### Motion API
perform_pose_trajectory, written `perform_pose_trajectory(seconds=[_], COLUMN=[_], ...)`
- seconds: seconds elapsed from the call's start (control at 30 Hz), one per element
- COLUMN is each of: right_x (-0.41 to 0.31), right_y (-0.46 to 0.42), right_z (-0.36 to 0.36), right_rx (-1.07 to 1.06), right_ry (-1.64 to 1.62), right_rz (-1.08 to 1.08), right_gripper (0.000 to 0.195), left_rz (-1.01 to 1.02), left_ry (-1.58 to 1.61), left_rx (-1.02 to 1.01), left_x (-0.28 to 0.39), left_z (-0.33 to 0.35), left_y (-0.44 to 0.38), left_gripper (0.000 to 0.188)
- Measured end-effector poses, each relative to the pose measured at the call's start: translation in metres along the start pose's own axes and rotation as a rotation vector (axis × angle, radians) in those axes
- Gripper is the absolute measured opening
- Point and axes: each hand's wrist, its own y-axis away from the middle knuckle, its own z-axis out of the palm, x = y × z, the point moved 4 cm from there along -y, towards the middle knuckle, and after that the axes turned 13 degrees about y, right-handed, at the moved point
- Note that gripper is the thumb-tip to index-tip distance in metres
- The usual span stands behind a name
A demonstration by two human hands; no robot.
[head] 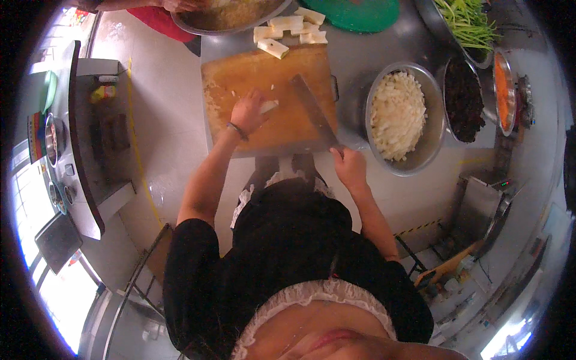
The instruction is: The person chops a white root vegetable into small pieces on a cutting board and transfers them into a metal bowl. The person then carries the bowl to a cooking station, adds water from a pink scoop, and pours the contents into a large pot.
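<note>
A wooden cutting board lies before me on a metal table. My left hand is on its left half, fingers at a pale vegetable piece; whether they grip it I cannot tell. My right hand is closed around the handle of a cleaver, near the board's front right corner. The blade points up and left over the board, apart from the piece. Small pale bits lie beyond my left hand. Several larger pale vegetable chunks are grouped at and behind the board's far edge.
Right of the board stands a metal bowl of diced pale vegetable. Farther right are bowls of dark food and orange food, with green stalks behind. A green round board lies at the back. A person's hand is at another bowl.
</note>
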Motion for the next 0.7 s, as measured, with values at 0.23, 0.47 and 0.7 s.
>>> perform_pose_trajectory(seconds=[0.23,0.47,0.7], right_x=[-0.015,-0.05,-0.067], right_y=[-0.012,-0.039,-0.068], right_z=[0.0,0.011,0.072], right_rx=[-0.052,-0.083,-0.166], right_ry=[0.036,0.169,0.25], right_rz=[-0.064,-0.191,-0.218], right_gripper=[0.029,0.029,0.024], left_rz=[0.235,0.158,0.178], left_ry=[-0.167,-0.059,-0.027], left_rx=[0.37,0.553,0.539], left_x=[0.003,-0.003,-0.025], left_z=[0.043,0.039,0.043], left_y=[0.044,0.065,0.065], left_gripper=[0.04,0.031,0.025])
